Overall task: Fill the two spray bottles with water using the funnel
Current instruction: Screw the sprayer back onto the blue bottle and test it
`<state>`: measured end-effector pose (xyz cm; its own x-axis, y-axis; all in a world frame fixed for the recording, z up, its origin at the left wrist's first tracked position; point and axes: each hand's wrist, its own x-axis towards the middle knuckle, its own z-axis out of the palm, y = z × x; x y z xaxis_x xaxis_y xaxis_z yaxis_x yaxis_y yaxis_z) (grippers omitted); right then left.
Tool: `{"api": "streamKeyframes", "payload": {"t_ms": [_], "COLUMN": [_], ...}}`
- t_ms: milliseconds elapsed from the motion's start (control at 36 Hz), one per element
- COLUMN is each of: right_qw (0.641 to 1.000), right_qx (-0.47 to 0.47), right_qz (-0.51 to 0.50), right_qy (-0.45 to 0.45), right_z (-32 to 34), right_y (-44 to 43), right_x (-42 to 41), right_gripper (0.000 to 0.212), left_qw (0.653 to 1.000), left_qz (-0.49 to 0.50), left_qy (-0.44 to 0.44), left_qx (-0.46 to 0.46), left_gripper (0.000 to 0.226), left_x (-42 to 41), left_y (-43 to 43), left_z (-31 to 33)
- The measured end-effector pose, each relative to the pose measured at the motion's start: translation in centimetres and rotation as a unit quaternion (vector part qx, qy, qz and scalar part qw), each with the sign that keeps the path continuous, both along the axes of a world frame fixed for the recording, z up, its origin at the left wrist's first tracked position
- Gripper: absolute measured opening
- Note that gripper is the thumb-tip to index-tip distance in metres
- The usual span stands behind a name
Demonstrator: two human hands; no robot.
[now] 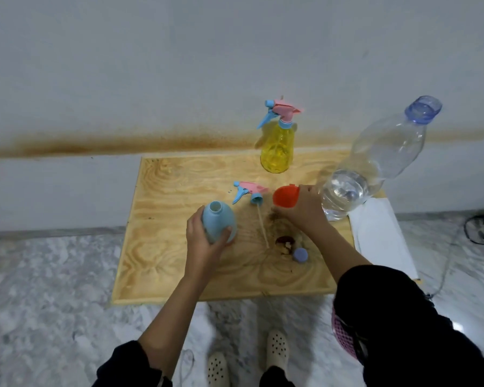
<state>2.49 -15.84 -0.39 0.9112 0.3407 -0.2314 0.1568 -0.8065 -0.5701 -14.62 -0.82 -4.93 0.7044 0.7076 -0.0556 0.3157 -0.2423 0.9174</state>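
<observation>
Grainy unvarnished plywood board [179,185], clear glossy plastic water bottle [375,163], translucent yellow plastic spray bottle [277,149], matt blue bottle [221,222]

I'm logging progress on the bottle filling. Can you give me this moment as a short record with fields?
left grip: holds blue spray bottle, neck open
right grip: holds orange funnel
removed spray head: lying on wooden table
yellow spray bottle: upright, its sprayer attached
water bottle: upright, partly full
blue cap: lying on table
</observation>
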Motion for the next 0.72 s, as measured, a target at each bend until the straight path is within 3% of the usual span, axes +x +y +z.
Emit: {"api": "streamKeyframes", "payload": {"t_ms": [222, 444, 528, 611, 722], "right_qw": [0.997, 0.993, 0.993, 0.988, 0.983], "right_qx": [-0.071, -0.084, -0.079, -0.013, 0.085], "right_qz": [0.035, 0.07, 0.086, 0.113, 0.135], "right_qy": [0.027, 0.044, -0.004, -0.107, -0.089], "right_z": [-1.3, -1.7, -1.7, -1.7, -2.0], "right_y": [0.6, 0.5, 1.0, 2.4, 4.9], "right_x": [2.8, 4.2, 4.1, 3.5, 1.6], "right_gripper": [0.08, 0.08, 0.079, 0.065, 0.038], "left_qw": [0.999, 0.998, 0.999, 0.999, 0.999], "left_qz": [0.053, 0.057, 0.052, 0.046, 0.04], "left_qy": [0.003, 0.006, 0.011, 0.012, 0.009], "left_qx": [0.005, -0.011, -0.002, -0.002, -0.001], "left_gripper": [0.072, 0.076, 0.08, 0.082, 0.081], "left_x": [0.6, 0.3, 0.3, 0.2, 0.1], "left_y": [-1.5, -1.6, -1.6, -1.5, -1.3], "left_z": [-0.4, -0.7, -0.7, -0.8, -0.9]}}
